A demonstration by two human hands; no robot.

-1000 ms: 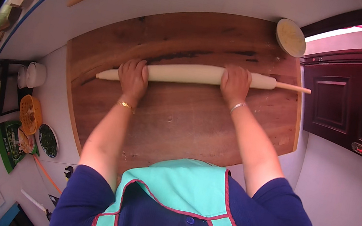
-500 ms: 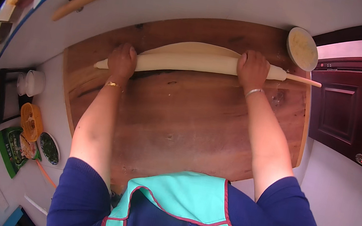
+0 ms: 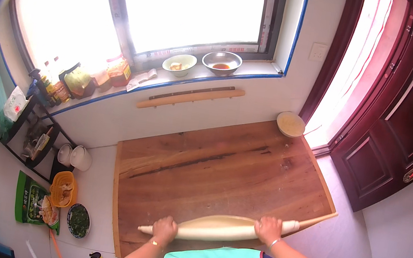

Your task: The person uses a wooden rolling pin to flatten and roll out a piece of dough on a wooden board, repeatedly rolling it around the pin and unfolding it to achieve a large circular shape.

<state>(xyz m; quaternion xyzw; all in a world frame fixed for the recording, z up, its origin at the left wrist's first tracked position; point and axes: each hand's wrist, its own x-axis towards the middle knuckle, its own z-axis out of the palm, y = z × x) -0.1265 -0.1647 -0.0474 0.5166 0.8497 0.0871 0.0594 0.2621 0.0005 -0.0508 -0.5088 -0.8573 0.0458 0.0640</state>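
Note:
A sheet of pale dough (image 3: 216, 232) is wound around a long wooden rolling pin (image 3: 318, 219), whose bare end sticks out to the right over the board's edge. Both lie at the near side of a large brown wooden board (image 3: 193, 173). My left hand (image 3: 165, 230) is closed over the left part of the roll. Over its right part, my right hand (image 3: 268, 229) grips with fingers curled. Between my hands, a loose flap of dough bulges toward the far side. The undersides of my fingers are hidden.
A bowl of pale flour-like powder (image 3: 291, 124) stands at the board's far right corner. To the left are an orange basket (image 3: 64, 189), a dish of chopped greens (image 3: 78, 220) and a black rack (image 3: 45, 148). A dark red door (image 3: 382, 153) stands open at right.
The roll and both hands have come from the board's far side to its near edge. My view has tilted up, bringing the window and sill into sight.

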